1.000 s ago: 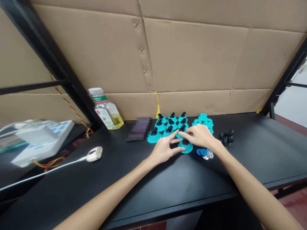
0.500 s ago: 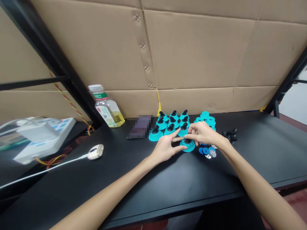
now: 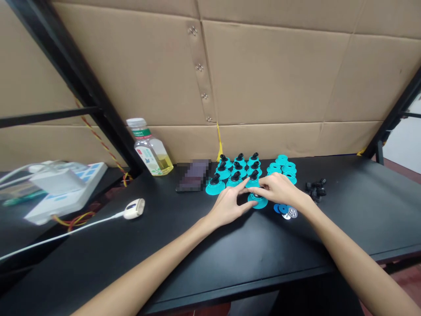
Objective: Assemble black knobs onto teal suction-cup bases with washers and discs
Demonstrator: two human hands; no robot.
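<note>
In the head view a teal round base (image 3: 258, 202) with a wide flared rim sits on the black table. My left hand (image 3: 226, 205) braces it, with the thumb on the near rim and the fingers reaching round the far side. Above it my right hand (image 3: 279, 189) has its fingers closed over the top, on a black fitting that they mostly hide. Behind my hands stand several matching teal bases (image 3: 215, 187) in rows, each with a tilted black spout on top.
Right of my hands lie teal rings (image 3: 282, 159), blue and clear discs (image 3: 283, 209) and black fittings (image 3: 315, 188). Leftward are a phone (image 3: 194, 175), a bottle (image 3: 153, 153), a white cable with a cream plug (image 3: 134, 209) and a power strip (image 3: 70, 193). Cardboard (image 3: 279, 74) walls the back.
My right hand's fingers have come from a raised pinch down flatter over the top of the base, covering most of the black fitting. My left hand keeps its hold; the view has shifted slightly.
</note>
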